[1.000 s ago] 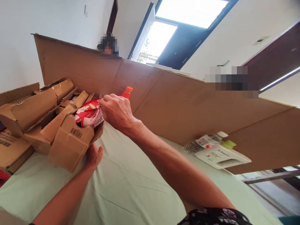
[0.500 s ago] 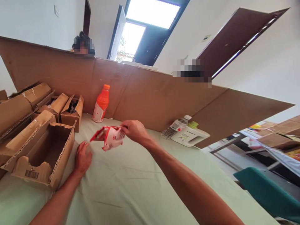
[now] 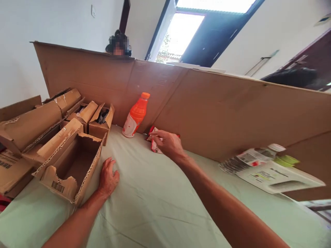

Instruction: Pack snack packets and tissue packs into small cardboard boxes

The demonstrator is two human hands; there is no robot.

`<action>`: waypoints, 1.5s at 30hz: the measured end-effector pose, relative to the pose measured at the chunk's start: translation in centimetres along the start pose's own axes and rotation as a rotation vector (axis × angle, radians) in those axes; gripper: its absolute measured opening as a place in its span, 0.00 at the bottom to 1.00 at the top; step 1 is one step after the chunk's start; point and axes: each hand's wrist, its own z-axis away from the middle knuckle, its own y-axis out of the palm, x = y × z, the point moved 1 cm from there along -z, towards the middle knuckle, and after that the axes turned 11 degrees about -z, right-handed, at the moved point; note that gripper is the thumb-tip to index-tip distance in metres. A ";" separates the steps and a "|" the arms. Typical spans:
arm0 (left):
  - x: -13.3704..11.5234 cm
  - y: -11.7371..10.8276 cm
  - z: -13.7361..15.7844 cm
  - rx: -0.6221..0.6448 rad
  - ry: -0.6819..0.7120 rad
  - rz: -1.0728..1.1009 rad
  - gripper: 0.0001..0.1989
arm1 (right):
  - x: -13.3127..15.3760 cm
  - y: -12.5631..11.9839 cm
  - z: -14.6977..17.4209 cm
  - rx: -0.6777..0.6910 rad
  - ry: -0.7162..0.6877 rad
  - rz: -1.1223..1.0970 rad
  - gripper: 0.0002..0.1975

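Noted right hand (image 3: 168, 142) extended over the green cloth (image 3: 144, 213), palm down, fingers bent together on a red and white packet (image 3: 156, 147). Cannot tell whether pinched or merely covered; can make out only red and white edges around the fingers. Located packet just right of the orange bottle (image 3: 136, 115), near the foot of the cardboard board (image 3: 219, 106); cannot confirm contact with board. Judged overhand hold suited to a soft, crumpled wrapper, likely to fold under side pressure. Judged board useful as a backstop, limiting any slide away from the fingers. Found left hand (image 3: 108, 177) well apart from right, fingers loosely spread, holding nothing visible, low over or on the cloth beside the open box (image 3: 64, 187). Suspect placed there as a prop for the body or a ready guard for the box; saw no definite touch on cardboard. Observed open box mouth up, close against other boxes at left, probably for mutual support and easy access from above. Behind it, logged a narrow box (image 3: 97, 131) with dark contents (image 3: 102, 117), too small to identify. At right, recorded clear bottle (image 3: 250, 158) and white jug (image 3: 281, 179) close together along the board, presumably to leave working room between.
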 end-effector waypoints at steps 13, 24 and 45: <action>-0.1 0.9 0.6 -0.106 -0.149 0.083 0.40 | 17.8 5.5 -9.4 0.316 -0.784 0.437 0.19; -0.7 1.1 1.1 -0.069 -0.152 0.136 0.38 | 21.1 4.4 -9.7 0.694 -0.538 0.514 0.20; -0.9 0.8 0.9 -0.046 -0.139 0.139 0.36 | 19.8 5.8 -9.8 0.865 -0.487 -0.054 0.13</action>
